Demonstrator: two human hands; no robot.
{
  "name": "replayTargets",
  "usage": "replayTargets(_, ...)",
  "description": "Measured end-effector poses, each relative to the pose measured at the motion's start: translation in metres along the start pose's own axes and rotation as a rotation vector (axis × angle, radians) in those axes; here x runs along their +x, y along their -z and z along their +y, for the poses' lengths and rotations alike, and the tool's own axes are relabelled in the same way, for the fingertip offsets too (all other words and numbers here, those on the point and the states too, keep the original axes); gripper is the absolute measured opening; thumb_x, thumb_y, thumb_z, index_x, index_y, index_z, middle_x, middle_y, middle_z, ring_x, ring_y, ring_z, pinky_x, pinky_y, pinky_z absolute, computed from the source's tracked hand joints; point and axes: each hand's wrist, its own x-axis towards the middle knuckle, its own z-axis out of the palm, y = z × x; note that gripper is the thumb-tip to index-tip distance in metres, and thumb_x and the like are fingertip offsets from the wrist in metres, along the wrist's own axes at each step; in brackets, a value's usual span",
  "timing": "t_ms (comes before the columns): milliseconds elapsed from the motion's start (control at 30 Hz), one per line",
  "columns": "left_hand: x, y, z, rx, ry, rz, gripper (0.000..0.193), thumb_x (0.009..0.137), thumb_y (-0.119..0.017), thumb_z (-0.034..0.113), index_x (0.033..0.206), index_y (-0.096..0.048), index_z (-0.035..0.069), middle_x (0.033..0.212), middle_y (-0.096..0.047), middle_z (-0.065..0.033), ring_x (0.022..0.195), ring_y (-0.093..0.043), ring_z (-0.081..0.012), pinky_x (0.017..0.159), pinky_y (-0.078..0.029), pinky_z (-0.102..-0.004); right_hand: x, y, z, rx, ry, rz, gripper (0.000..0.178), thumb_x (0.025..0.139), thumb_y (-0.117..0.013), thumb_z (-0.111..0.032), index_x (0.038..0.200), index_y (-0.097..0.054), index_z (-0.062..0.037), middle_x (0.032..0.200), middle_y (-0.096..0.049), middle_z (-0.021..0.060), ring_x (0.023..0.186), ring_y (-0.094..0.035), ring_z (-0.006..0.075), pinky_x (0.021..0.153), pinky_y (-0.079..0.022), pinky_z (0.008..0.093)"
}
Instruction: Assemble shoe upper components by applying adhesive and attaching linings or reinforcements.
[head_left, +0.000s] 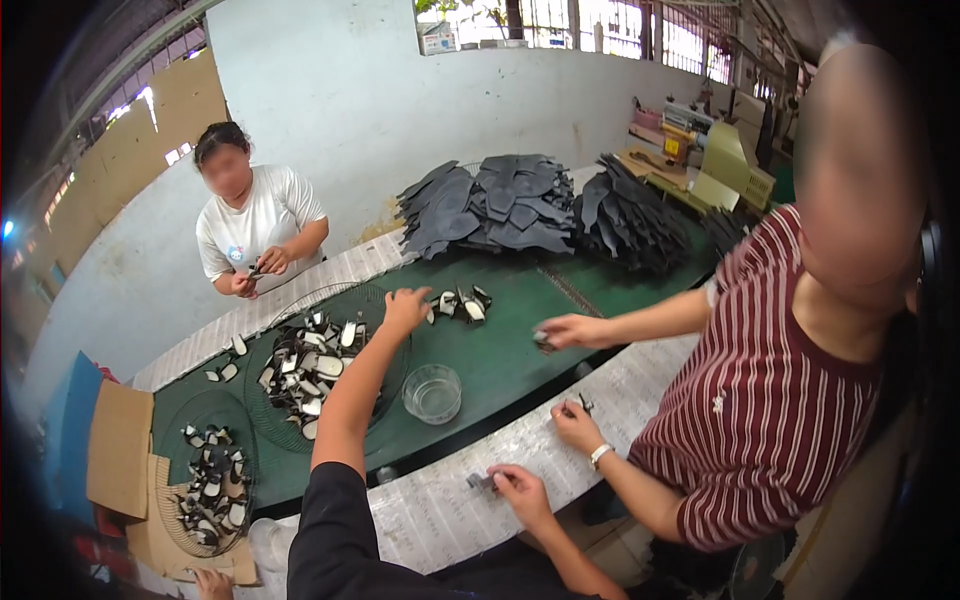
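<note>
My left hand (405,309) is stretched out over the green belt, fingers apart and nothing visible in them. It is just left of a small cluster of black-and-white slipper-shaped pieces (467,305). Below my left forearm, a round wire basket (262,420) holds a heap of similar pieces (312,368). My right hand (522,492) is closed over the pale near ledge, pinching a small dark piece (481,483) between thumb and fingers. A clear round bowl (432,394) stands on the belt between my hands.
At right, a co-worker in a striped shirt (760,390) reaches over the belt (500,350). Across stands another person (262,215). Dark flat sheets (490,205) are stacked at the back. A second basket (250,500), cardboard (120,450) and someone's hand (212,584) are at left.
</note>
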Motion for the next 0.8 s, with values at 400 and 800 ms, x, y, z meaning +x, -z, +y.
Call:
replayTargets(400,-0.004,-0.042,0.0,-0.077,0.071,-0.113,0.013,0.075,-0.064,0.011,0.08,-0.074,0.007,0.084,-0.07,-0.0154,0.085,-0.068,-0.0319,0.074,-0.054,-0.0447,0.002,-0.006,-0.01,-0.011,-0.024,-0.025,0.022,0.096,-0.059,-0.011,0.113,-0.063,0.0014,0.107,-0.066,0.0056,0.089,-0.061,0.0099,0.08,-0.05,0.0241)
replayTargets(800,-0.036,0.038,0.002,-0.284,0.339,-0.018,0.018,0.068,-0.072,0.017,0.085,-0.078,0.013,0.082,-0.073,-0.0092,0.082,-0.068,-0.0274,0.079,-0.037,-0.0495,-0.003,-0.004,-0.002,0.007,0.055,-0.04,0.021,0.097,-0.058,-0.011,0.113,-0.063,0.0004,0.106,-0.066,0.0058,0.088,-0.061,0.0094,0.079,-0.05,0.0237)
